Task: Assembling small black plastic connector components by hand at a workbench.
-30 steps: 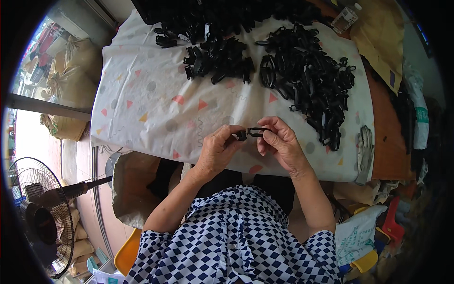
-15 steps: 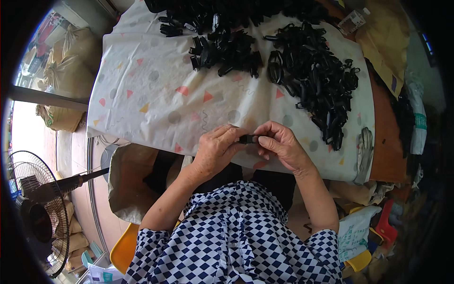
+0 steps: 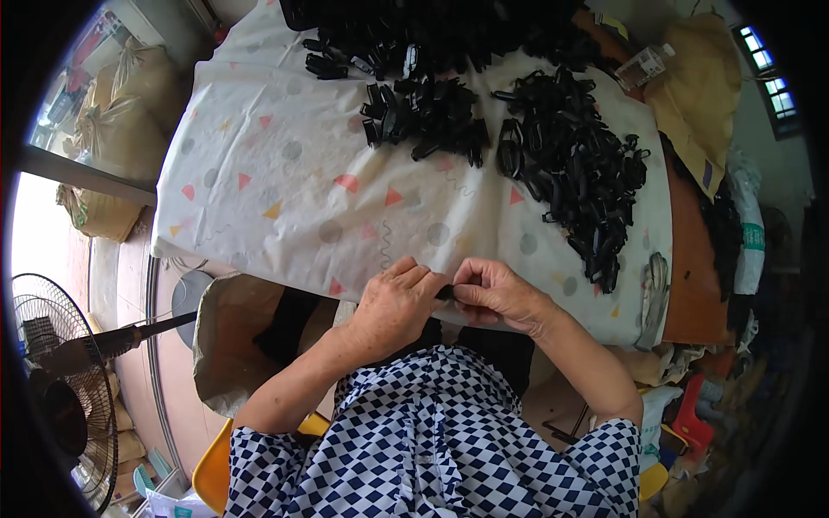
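My left hand (image 3: 393, 304) and my right hand (image 3: 503, 296) meet at the near edge of the table, fingers pinched. Between their fingertips is a small black plastic piece (image 3: 445, 293), mostly covered by the fingers, so its exact kind does not show. Both hands grip it, the left from one end and the right from the other. Farther off on the patterned white tablecloth (image 3: 285, 198) lie heaps of black plastic pieces that look like buckles or clips: one pile (image 3: 574, 164) to the right, a smaller one (image 3: 423, 116) in the middle.
A work glove (image 3: 654, 298) lies at the table's right edge, and a clear plastic bottle (image 3: 643, 66) at the far right. An open sack (image 3: 226, 345) stands left below the table. Beyond it is a black fan (image 3: 65, 380). Tied sacks (image 3: 129, 129) sit at the far left.
My hands have drawn closer together and nearer my body, and the fingers now cover more of the black piece. The whole view has shifted slightly.
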The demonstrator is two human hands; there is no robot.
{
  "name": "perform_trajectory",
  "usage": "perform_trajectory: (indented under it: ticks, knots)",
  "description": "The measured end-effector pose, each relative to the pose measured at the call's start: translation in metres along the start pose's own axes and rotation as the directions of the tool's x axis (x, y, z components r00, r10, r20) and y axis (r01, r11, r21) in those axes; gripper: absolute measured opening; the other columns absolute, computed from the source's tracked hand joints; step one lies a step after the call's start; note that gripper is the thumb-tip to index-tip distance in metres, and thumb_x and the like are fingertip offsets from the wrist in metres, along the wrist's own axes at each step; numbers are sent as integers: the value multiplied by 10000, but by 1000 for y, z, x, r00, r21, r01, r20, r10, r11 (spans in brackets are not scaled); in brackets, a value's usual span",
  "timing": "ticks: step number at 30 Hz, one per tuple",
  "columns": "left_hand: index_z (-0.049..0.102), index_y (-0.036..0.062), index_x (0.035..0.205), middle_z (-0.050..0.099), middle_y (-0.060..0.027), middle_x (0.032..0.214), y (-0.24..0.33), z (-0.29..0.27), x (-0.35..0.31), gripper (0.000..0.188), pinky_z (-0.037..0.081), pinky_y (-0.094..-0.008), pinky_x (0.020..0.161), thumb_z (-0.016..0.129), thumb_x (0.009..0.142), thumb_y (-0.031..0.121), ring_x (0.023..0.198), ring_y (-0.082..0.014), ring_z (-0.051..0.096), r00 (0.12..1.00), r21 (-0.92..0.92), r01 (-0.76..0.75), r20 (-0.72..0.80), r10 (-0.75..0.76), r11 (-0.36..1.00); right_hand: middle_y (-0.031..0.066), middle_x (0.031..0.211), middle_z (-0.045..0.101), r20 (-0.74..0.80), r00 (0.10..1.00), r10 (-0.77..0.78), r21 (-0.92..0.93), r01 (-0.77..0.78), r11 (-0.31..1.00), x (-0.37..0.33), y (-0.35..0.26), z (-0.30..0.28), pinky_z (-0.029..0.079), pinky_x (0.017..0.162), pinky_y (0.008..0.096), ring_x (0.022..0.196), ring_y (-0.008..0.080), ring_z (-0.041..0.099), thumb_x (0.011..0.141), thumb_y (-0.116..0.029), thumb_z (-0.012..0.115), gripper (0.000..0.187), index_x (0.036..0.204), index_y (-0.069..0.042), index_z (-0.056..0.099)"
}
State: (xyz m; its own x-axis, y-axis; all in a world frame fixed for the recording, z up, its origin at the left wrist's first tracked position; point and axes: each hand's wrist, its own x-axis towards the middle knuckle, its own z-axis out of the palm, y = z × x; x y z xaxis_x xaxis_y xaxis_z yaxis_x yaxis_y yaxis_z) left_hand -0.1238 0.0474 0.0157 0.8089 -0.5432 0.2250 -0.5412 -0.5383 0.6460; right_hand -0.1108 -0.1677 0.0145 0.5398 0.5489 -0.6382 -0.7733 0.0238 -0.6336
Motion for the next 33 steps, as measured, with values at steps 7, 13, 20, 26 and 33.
perform_trajectory:
  ticks: [7,13,20,26,33]
  knots:
    - [650,41,1046,627,-73,959,-7,3,7,236,492,-300,703,714,829,105,787,-139,586,944,-580,277,18,-328,766,34,905,613,77,989,-124,343,91,935,7,1,11,454,506,186,687,118,601,918,-348,625,311,1056,-90,521]
    - [644,55,1041,492,-38,1249,-4,2,16,200,496,-258,651,696,860,125,801,-100,578,901,-959,233,150,-408,163,97,1017,628,300,919,-255,289,167,943,7,1,16,481,501,210,837,211,658,921,-578,474,604,1232,-61,484]
    - [552,29,1165,598,-36,942,9,7,29,305,486,-207,518,577,958,252,544,-86,578,890,-957,288,262,-374,16,59,791,617,29,922,-387,319,358,877,15,10,29,483,522,232,616,135,609,992,-430,446,394,970,-50,550]
    - [558,18,1149,595,-15,798,7,18,48,335,464,-188,547,491,1000,310,571,-67,558,886,-939,318,245,-393,132,47,789,612,-32,918,-395,172,395,903,14,2,10,497,554,256,623,147,605,989,-390,484,347,984,-49,554]
    - [564,-1,971,640,-126,846,-72,1,102,136,488,-317,691,578,903,117,764,-200,637,846,-420,266,-329,-419,867,81,864,567,-9,334,-942,-999,-51,-9,20,-75,-46,509,635,364,766,248,611,817,-247,711,262,923,-49,577]
